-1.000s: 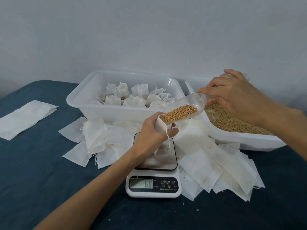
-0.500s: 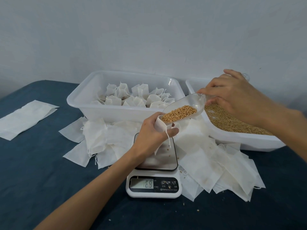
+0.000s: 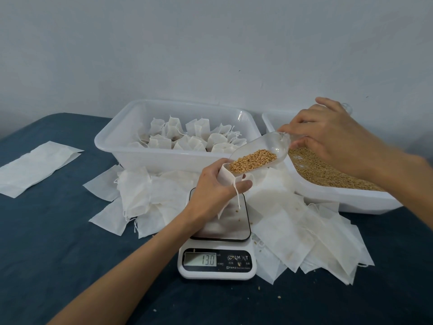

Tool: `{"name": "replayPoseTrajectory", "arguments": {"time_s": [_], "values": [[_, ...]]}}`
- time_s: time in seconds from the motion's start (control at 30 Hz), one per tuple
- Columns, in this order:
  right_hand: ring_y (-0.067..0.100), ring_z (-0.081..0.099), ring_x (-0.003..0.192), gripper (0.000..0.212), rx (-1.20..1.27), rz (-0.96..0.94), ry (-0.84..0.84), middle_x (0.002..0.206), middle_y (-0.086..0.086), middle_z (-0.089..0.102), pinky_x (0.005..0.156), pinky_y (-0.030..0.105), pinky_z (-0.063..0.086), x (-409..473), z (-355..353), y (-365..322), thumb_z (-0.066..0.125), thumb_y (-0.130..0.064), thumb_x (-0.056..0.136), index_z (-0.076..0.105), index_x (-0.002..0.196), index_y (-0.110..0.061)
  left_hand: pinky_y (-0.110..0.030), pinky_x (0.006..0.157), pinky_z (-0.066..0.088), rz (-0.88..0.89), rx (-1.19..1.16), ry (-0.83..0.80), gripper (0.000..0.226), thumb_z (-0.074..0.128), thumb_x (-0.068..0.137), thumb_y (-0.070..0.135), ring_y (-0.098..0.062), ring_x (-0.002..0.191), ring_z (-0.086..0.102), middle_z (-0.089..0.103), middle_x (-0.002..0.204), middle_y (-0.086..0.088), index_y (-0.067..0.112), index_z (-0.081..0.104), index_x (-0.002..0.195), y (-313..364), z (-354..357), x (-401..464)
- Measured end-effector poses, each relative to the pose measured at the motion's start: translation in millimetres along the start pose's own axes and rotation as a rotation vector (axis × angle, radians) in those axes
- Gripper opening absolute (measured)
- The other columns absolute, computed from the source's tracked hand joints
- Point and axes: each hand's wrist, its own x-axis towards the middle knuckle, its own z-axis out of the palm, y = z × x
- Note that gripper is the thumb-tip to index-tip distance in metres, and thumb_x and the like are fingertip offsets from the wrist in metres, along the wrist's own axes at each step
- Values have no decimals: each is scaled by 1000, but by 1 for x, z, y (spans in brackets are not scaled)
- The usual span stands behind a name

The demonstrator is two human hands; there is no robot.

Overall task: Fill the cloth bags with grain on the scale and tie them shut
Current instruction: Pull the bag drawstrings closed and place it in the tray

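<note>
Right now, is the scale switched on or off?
On. The scale's display is lit and reads 13.0, while the left hand holds the cloth bag above its platform.

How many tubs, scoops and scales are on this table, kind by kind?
Tubs: 2, the bag tub and the grain tub.
Scoops: 1, the scoop, held by the right hand over the bag in the left hand.
Scales: 1, the scale, reading 13.0.
Total: 4.
</note>
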Motion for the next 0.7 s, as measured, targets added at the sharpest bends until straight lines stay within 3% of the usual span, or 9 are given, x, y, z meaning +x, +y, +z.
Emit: {"name": "replayPoseTrajectory", "arguments": {"time_s": [0.17, 0.3, 0.53, 0.7], "values": [[33, 61, 109, 32, -3, 6, -1, 108, 9, 70, 120, 51, 20, 0, -1, 0, 68, -12, 93, 70, 125, -13, -53, 100, 55, 13, -5, -14, 39, 87, 73, 31, -19, 104, 74, 79, 103, 4, 28, 72, 109, -1, -1, 0], [34, 60, 109, 32, 4, 14, -4, 107, 10, 70, 120, 51, 19, 0, -3, -2, 67, -13, 93, 70, 125, -12, -41, 97, 56, 19, -25, -30, 41, 86, 74, 26, -12, 102, 75, 79, 103, 5, 21, 72, 112, 0, -1, -1], [33, 60, 110, 32, 13, 17, -20, 108, 10, 69, 121, 50, 17, 0, -3, -3, 64, -13, 94, 70, 126, -13, -54, 105, 53, 26, -29, -17, 37, 88, 75, 25, -21, 108, 74, 78, 110, 5, 36, 72, 107, -1, -1, 1], [34, 60, 109, 32, 6, 12, -17, 108, 11, 69, 120, 52, 18, 1, -4, -3, 65, -11, 93, 70, 125, -12, -55, 103, 54, 39, -30, -24, 36, 88, 75, 25, -22, 106, 74, 79, 108, 3, 31, 72, 108, -1, -2, 0]]}}
